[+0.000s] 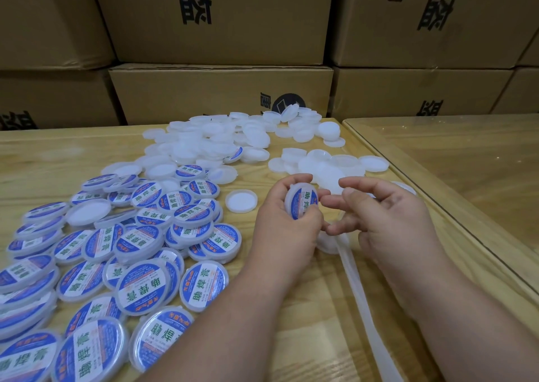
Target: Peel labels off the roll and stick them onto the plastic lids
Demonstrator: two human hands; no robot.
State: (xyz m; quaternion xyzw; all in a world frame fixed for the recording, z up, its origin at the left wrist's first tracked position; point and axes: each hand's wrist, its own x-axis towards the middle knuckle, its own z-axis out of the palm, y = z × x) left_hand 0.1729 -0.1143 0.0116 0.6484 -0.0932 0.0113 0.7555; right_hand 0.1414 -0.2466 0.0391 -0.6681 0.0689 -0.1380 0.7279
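Above table [291,323], left hand [284,221] grips labelled lid [300,202], face tilted rightward; right hand [388,215] loose.

stockroom: stacked cartons [221,17], lid-strewn table [306,308]

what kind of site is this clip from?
Probably a small packing workshop or stockroom: printed cardboard cartons stacked along the back, a wooden table carrying a heap of labelled lids and a pile of blank white lids.
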